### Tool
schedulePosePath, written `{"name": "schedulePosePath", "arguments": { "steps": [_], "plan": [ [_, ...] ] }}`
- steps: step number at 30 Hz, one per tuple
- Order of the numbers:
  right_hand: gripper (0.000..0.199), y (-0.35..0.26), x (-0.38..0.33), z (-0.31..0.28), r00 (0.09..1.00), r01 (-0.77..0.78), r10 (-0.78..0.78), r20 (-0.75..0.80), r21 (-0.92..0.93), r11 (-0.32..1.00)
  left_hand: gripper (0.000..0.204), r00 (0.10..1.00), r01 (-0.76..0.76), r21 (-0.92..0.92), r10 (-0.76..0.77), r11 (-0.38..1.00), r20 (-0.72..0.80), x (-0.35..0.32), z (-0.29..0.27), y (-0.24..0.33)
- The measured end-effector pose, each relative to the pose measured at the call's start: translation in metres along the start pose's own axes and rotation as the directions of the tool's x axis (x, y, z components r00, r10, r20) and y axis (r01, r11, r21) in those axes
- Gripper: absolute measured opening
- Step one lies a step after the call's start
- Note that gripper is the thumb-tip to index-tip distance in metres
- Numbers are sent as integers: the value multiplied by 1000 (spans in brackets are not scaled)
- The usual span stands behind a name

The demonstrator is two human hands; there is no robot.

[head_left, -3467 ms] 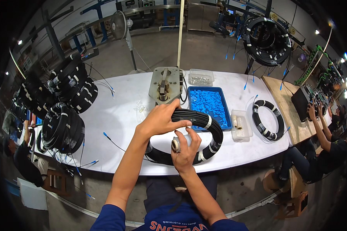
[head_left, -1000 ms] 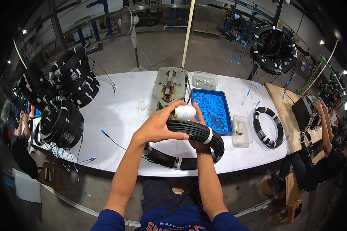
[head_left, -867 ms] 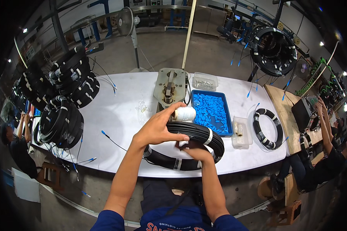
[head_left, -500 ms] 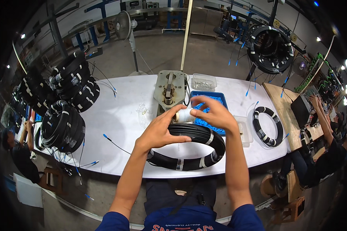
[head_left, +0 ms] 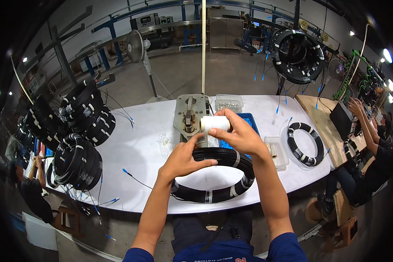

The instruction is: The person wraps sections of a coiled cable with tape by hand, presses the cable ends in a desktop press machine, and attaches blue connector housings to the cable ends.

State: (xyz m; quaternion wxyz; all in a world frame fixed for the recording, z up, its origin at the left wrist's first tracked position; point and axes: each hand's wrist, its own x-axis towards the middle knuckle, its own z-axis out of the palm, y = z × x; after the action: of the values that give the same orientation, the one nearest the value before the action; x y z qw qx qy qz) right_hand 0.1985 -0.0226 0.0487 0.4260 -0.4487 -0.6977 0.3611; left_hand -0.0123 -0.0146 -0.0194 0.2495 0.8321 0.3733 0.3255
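Note:
A black cable coil (head_left: 192, 194) with pale bands of wrap stands tilted at the front of the white table (head_left: 131, 131). My left hand (head_left: 183, 159) is closed on its upper left side, thumb lying across the cable. Just above the coil, my right hand (head_left: 240, 135) holds a white roll of film (head_left: 217, 124) by its side, fingers over the top and thumb in front. Whether a strip runs from the roll to the coil I cannot make out. One cable end with a blue connector (head_left: 125, 170) sticks out to the left of the coil.
Behind my hands stands a metal hand press (head_left: 189, 109), beside a blue tray (head_left: 249, 118) and clear boxes (head_left: 229, 103). Stacked coils (head_left: 76, 161) crowd the left; another coil (head_left: 305, 144) lies at right. A rack of coils (head_left: 298, 56) hangs beyond the table. Co-workers sit at both sides.
My right hand has shifted up and turned, and the roll it holds now stands higher above the coil and clear of the left hand's fingers. The left hand keeps its hold.

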Motion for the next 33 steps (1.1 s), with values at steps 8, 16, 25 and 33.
{"name": "schedulePosePath", "arguments": {
  "steps": [8, 16, 25, 33],
  "plan": [
    [52, 4, -71, 34, 959, 246, -275, -67, -285, 927, 50, 998, 68, -25, -68, 997, -10, 15, -4, -17],
    [48, 44, -87, 98, 937, 141, 36, -348, 470, 872, 51, 977, 205, 43, -207, 978, 47, 23, -5, -8],
    [43, 58, -98, 94, 987, -35, 128, -95, 650, 759, 49, 991, 134, -30, -134, 990, 2, 23, -5, -6],
    [19, 81, -91, 91, 983, -102, 175, -60, 612, 784, 49, 971, 221, -7, -219, 975, 95, 18, -4, 4]
  ]
}}
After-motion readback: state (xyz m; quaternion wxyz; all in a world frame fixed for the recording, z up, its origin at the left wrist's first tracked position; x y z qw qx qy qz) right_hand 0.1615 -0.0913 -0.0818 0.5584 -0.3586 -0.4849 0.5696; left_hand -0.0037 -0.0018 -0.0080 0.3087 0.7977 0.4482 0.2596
